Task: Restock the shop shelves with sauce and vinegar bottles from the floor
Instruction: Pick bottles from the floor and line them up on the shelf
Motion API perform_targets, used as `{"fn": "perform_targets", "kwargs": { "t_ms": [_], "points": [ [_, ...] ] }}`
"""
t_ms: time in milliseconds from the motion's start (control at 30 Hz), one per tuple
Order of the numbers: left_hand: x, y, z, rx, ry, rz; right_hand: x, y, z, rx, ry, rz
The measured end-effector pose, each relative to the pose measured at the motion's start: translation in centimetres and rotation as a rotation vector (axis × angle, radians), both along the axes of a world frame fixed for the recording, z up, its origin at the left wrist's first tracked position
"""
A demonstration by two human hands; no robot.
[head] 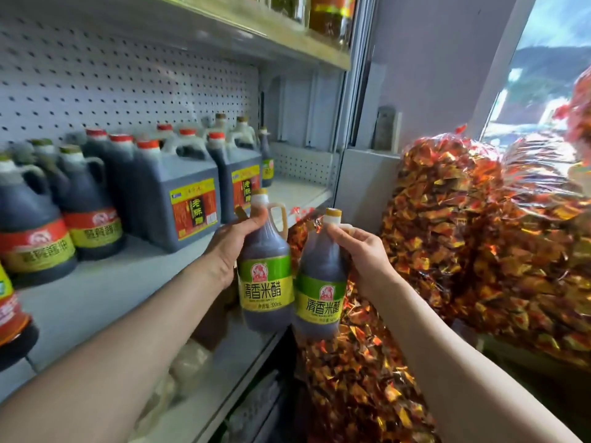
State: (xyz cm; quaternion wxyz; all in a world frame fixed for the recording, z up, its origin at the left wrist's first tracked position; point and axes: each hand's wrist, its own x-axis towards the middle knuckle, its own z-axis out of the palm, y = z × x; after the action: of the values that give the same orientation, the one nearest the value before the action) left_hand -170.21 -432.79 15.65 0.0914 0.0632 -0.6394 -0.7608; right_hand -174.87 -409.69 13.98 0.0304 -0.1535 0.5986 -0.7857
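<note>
A grey shelf [105, 292] backed by pegboard [128, 91] is seen at the left; large clear bags of gold-and-red wrapped sweets [479, 235] are piled at the right, beside a window [543, 75]; square dark jugs with red caps [179, 199] and round dark bottles with red-and-yellow labels [35, 231] are stood along the shelf, in the way at the left, while bare shelf is seen at the right; two green-labelled vinegar bottles are held side by side off the shelf edge; the left bottle [265, 270] is gripped at the shoulder by the left hand [235, 241], fingers curled round it; the right bottle [319, 292] is gripped at the neck by the right hand [367, 260].
</note>
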Motion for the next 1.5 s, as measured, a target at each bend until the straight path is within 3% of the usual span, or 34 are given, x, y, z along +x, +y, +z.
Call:
{"fn": "perform_targets", "kwargs": {
  "t_ms": [467,767,967,1267,1500],
  "points": [
    [-16.7,-1.9,4.6,-0.052,0.059,0.444,-23.7,-3.5,5.9,0.011,0.056,0.195],
    [-23.4,-2.7,3.3,-0.363,0.03,0.662,-37.4,-11.4,5.6,-0.006,0.16,0.32],
    [-24.6,-3.1,1.8,-0.311,0.08,0.736,-40.7,-15.1,4.5,0.031,0.204,0.434],
    [-24.9,-3.2,1.2,-0.207,0.111,0.664,-40.9,-14.3,0.8,0.01,0.174,0.524],
    [-25.0,-2.3,1.3,-0.151,0.177,0.698,-39.5,-13.4,-3.2,0.125,0.188,0.479]
  ]
}}
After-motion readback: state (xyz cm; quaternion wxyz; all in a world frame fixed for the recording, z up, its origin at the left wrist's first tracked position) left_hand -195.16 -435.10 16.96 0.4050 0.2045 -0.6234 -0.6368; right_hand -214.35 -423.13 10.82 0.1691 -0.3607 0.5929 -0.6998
